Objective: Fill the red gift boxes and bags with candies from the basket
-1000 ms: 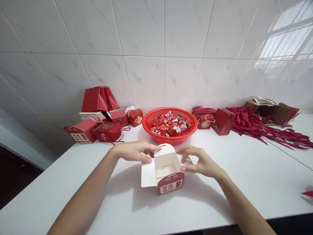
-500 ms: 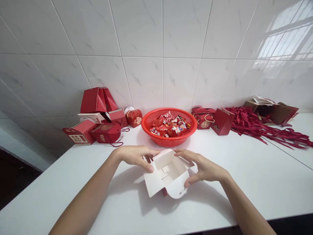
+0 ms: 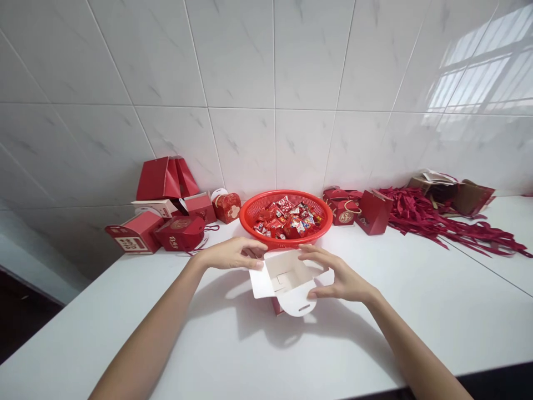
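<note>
Near flap [image 3: 296, 303] now folded outward, the box [image 3: 287, 275] wide-mouthed
It sits before the red basket [image 3: 245, 219], seemingly easier to reach into; right hand [image 3: 343, 278] spread at the rim; left hand [image 3: 233, 254] at left flap [image 3: 261, 284], pinching or not unclear

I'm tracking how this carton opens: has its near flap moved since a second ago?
Yes: the near flap has swung outward and down toward the person, away from the red basket.
</note>
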`<state>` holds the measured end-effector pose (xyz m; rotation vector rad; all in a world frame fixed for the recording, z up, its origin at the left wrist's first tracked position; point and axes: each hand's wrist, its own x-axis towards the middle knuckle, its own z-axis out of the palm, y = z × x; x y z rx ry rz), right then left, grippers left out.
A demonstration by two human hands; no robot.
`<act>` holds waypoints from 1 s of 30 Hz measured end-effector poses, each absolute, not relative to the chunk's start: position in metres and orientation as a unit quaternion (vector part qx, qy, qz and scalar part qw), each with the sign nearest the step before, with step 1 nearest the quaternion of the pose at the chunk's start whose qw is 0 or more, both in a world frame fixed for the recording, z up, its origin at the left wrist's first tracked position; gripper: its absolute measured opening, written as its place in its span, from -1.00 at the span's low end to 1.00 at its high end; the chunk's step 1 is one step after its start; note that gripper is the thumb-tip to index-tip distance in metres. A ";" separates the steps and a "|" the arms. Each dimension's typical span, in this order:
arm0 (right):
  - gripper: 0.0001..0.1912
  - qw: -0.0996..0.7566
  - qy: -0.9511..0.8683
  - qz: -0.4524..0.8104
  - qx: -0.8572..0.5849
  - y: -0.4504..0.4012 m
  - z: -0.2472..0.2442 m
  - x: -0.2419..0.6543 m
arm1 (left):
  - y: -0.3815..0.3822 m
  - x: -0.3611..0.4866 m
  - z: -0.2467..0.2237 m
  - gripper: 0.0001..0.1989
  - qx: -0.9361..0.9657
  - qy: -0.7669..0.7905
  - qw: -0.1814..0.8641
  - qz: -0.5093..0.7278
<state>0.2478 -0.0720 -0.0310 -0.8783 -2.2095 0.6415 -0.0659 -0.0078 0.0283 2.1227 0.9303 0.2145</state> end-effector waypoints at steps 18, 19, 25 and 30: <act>-0.87 0.307 -0.784 0.198 -0.501 0.025 0.011 0.214 | 0.089 -0.012 0.020 -0.71 0.844 0.468 0.194 0.176; -0.85 0.267 -0.788 0.187 -0.522 0.031 0.010 0.213 | 0.091 -0.012 0.018 -0.66 0.854 0.459 0.194 0.153; -0.54 0.123 -0.805 0.207 -0.543 0.049 0.010 0.210 | 0.099 -0.007 0.016 -0.29 0.858 0.475 0.197 -0.014; -0.59 0.109 -0.803 0.216 -0.545 0.060 0.009 0.208 | 0.101 0.000 0.016 -0.34 0.838 0.516 0.176 -0.026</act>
